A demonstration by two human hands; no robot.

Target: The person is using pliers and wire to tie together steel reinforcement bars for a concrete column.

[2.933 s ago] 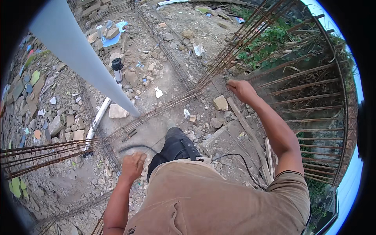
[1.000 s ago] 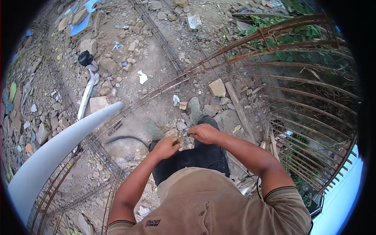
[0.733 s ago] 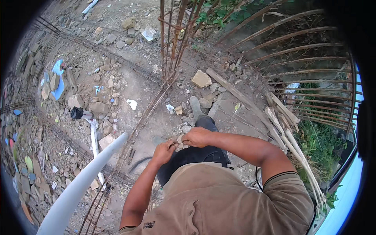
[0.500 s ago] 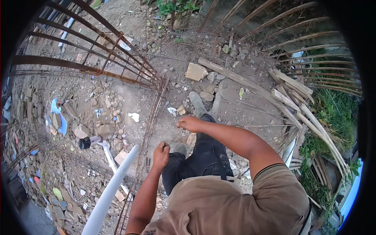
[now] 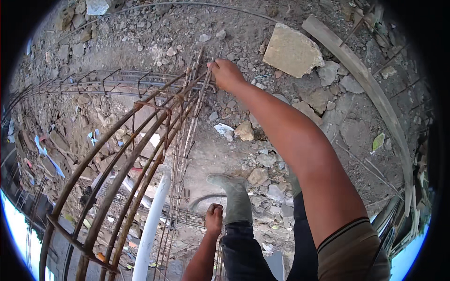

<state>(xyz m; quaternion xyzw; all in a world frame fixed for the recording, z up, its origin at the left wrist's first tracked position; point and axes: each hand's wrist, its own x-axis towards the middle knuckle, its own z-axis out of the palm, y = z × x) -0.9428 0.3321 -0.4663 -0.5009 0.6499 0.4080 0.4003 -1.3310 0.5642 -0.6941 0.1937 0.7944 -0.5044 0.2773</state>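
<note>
My right hand (image 5: pixel 226 76) reaches far forward, its fingers closed at the end of a rebar rod (image 5: pixel 204 86) belonging to a long, narrow rebar cage on the ground. Just left of it, the upright rusty rebar column (image 5: pixel 140 136), tied with square stirrups, meets this cage. My left hand (image 5: pixel 214 219) is low in front of me, fingers curled in beside my grey boot (image 5: pixel 236 201); whatever it may hold is too small to make out. A white pipe (image 5: pixel 152 225) stands at a slant left of that hand, close to the cage.
A large pale stone block (image 5: pixel 293 50) lies ahead to the right, beside a long weathered plank (image 5: pixel 363 75). Another rebar cage (image 5: pixel 93 84) runs off to the left. Rubble, broken stones and scraps of litter (image 5: pixel 49 154) cover the ground around.
My right hand has moved from near my left hand forward to the rebar corner. The view has shifted, with the rebar column now closer. My left hand remains low and closed.
</note>
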